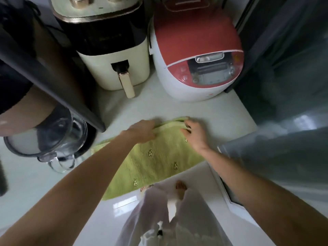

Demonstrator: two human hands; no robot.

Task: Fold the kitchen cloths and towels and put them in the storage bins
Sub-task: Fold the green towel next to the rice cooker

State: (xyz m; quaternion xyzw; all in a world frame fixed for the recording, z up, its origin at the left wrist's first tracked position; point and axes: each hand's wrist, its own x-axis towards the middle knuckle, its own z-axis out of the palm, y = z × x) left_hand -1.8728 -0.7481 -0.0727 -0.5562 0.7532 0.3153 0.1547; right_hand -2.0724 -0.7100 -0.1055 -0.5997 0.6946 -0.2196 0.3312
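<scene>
- The white counter (204,110) carries everything.
- Beyond both hands stand a red-lidded rice cooker (195,55) and a cream air fryer (113,55); a glass jug (58,139) sits left of them.
- The green towel (156,162) (small avocado prints) lies flat, its near edge overhanging the counter.
- The left hand (143,129) presses on the towel's far edge; blur hides how its fingers lie.
- The right hand (194,133) pinches the far fold.
</scene>
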